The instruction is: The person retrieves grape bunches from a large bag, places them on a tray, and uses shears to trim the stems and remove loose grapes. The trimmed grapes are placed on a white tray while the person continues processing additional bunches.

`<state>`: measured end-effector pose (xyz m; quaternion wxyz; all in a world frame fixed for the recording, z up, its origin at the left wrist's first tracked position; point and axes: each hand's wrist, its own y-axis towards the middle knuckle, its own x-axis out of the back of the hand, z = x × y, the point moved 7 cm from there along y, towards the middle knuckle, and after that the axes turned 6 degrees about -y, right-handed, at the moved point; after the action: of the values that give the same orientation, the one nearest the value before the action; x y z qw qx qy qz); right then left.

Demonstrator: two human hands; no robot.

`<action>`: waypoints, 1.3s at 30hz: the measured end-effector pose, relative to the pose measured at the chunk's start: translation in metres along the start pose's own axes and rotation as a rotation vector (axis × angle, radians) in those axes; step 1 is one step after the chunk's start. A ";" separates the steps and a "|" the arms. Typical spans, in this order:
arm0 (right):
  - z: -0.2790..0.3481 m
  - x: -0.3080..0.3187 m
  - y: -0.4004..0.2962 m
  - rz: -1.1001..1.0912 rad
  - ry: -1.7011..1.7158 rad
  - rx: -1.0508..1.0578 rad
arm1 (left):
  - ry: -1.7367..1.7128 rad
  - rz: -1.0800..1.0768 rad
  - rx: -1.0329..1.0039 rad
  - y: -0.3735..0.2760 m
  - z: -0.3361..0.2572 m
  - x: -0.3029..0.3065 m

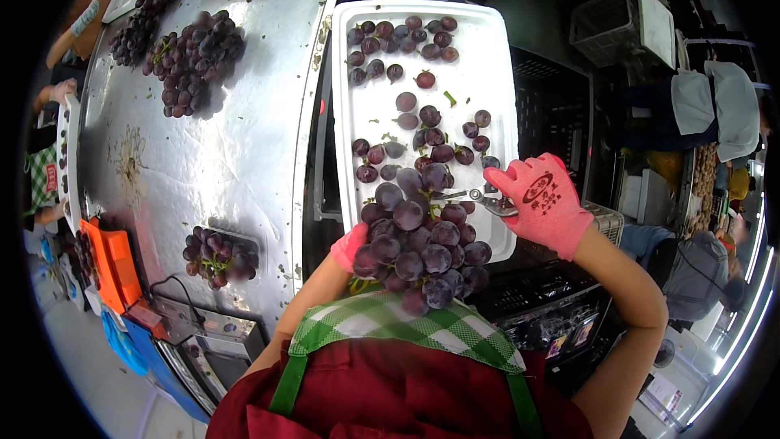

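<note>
A large bunch of dark purple grapes [420, 238] hangs in front of my green checked apron [390, 317], over the near end of a white foam tray [426, 9]. My left hand [350, 248], in a pink glove, is at the bunch's left side and holds it; most of its fingers are hidden behind the fruit. In my pink-gloved right hand [542, 201] is a pair of small pruning snips [481, 195]. Their blades reach left into the bunch, so the tips are hard to make out. Loose grapes [430, 116] and bits of green stem lie in the tray.
To the left runs a metal table [262, 110] bearing a big grape bunch [195, 61] and a smaller one [219, 256]. An orange holder [113, 262] stands at its near left edge. Black crates [548, 116] flank the tray's right. Other people's hands [63, 90] show at far left.
</note>
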<state>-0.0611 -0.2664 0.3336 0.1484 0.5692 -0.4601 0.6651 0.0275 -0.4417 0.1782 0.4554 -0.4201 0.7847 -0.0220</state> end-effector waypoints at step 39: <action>-0.013 -0.010 -0.012 -0.029 0.223 -0.063 | 0.638 -0.060 -0.222 0.022 -0.017 0.000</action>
<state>-0.0576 -0.2466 0.3309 0.2262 0.4935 -0.4533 0.7070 0.0004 -0.4333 0.1791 0.1376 -0.4622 0.8724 -0.0801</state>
